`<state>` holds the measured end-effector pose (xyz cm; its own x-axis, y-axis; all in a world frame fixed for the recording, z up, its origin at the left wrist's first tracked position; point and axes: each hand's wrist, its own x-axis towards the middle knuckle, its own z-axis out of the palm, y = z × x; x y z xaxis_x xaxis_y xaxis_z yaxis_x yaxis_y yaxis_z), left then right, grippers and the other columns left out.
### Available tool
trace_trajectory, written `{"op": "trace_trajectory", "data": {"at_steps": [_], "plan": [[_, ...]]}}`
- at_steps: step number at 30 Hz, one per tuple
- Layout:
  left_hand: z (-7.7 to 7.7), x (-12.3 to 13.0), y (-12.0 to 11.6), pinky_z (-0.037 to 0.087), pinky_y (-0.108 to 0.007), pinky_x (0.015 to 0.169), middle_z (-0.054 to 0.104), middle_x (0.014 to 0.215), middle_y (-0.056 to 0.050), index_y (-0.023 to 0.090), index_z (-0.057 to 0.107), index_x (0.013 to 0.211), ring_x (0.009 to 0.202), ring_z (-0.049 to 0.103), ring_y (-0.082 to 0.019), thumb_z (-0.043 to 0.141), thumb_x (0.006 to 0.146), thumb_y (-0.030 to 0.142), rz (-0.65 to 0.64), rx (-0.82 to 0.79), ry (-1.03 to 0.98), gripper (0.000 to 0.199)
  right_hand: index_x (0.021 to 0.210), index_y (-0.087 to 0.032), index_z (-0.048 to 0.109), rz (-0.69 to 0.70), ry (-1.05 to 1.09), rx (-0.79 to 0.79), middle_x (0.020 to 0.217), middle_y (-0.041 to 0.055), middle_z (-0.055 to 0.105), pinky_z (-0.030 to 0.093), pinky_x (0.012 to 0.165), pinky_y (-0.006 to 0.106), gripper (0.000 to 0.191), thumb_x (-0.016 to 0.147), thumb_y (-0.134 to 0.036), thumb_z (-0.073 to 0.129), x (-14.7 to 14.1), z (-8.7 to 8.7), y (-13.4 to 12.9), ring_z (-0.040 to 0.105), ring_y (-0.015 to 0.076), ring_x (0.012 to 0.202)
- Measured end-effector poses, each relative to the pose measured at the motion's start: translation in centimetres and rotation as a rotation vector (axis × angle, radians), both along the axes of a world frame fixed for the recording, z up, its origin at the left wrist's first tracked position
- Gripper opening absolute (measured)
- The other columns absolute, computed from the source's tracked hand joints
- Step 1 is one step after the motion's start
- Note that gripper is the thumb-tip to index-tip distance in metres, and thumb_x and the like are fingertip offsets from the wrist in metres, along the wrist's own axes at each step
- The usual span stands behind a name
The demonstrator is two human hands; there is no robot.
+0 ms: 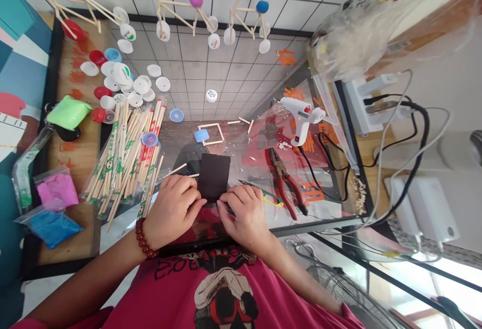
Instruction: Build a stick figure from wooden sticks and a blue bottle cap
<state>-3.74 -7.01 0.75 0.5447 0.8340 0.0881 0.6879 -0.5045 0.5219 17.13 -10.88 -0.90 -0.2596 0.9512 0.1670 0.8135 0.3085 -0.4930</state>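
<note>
A small black rectangular sheet [214,176] is held upright or tilted near the table's front edge. My left hand [173,208] pinches its lower left corner between thumb and fingers. At the lower right corner, my right hand [244,213] pinches it the same way. Just beyond the sheet lies a square frame of thin sticks [215,142] with a blue lump [201,135] on its left side. Two loose sticks [175,170] lie beside my left hand. A green-handled tool [259,188], partly hidden, is beside my right hand.
Chopsticks [124,153], bottle caps [141,86] and clay bags [56,188] are at the left. Pliers [285,181], a white glue gun [301,118] and cables [424,133] are at the right. Stick figures [196,15] stand along the far edge.
</note>
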Motion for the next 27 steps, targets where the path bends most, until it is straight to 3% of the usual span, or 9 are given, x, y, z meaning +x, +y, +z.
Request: {"op": "trace_trajectory", "data": {"at_steps": [18, 22, 27], "plan": [[0.33, 0.49, -0.06, 0.044, -0.041, 0.082, 0.063, 0.086, -0.006, 0.019, 0.062, 0.070, 0.086, 0.058, -0.023, 0.065, 0.086, 0.018, 0.086, -0.024, 0.025, 0.016, 0.084, -0.021, 0.063, -0.041, 0.005, -0.036, 0.086, 0.0025, 0.066, 0.034, 0.081, 0.037, 0.004, 0.088, -0.021, 0.064, -0.15, 0.22, 0.20, 0.057, 0.0195, 0.086], [0.02, 0.41, 0.01, 0.044, -0.040, 0.084, 0.065, 0.089, -0.006, 0.019, 0.060, 0.079, 0.093, 0.061, -0.025, 0.069, 0.083, 0.017, 0.127, -0.035, -0.021, 0.010, 0.081, -0.022, 0.063, -0.080, 0.031, -0.043, 0.087, 0.0025, 0.066, 0.034, 0.082, 0.038, 0.005, 0.084, -0.019, 0.065, -0.32, 0.34, 0.24, 0.057, 0.0200, 0.088], [-0.24, 0.34, 0.10, 0.044, -0.039, 0.083, 0.066, 0.091, -0.005, 0.019, 0.057, 0.085, 0.095, 0.061, -0.025, 0.072, 0.082, 0.018, 0.158, -0.050, -0.039, 0.016, 0.096, -0.022, 0.066, -0.089, 0.074, -0.058, 0.093, 0.0036, 0.066, 0.034, 0.084, 0.039, 0.014, 0.083, -0.016, 0.064, -0.16, 0.26, 0.20, 0.056, 0.0210, 0.092]]}}
